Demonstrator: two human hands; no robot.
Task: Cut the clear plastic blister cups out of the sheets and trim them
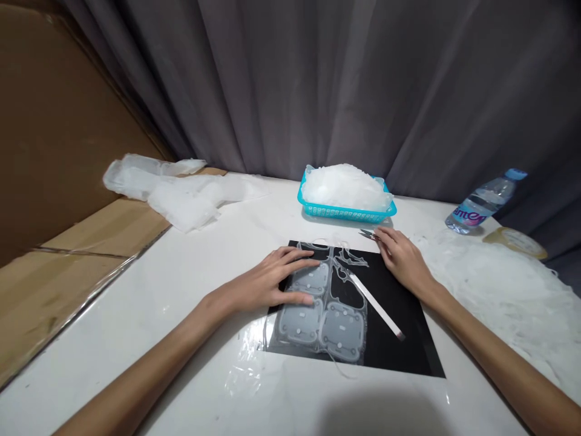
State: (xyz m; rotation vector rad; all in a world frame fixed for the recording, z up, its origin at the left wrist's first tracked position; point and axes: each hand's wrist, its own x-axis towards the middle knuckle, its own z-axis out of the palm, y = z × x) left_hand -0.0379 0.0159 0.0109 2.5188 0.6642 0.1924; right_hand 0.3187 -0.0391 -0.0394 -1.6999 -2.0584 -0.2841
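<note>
A clear moulded plastic sheet [327,312] with several square cells lies on a black mat [403,327] on the white table. My left hand [276,278] rests flat on the sheet's upper left cell, fingers stretched out. My right hand [402,257] lies at the mat's upper right edge, and its fingertips touch a small pair of snips [368,234] on the table. A thin white strip [376,304] lies diagonally across the mat between my hands.
A turquoise basket [345,211] heaped with clear plastic pieces stands behind the mat. Plastic bags [177,191] lie at the back left over cardboard [91,230]. A water bottle [483,203] lies at the right, above a spread of plastic trimmings [503,284]. A grey curtain hangs behind.
</note>
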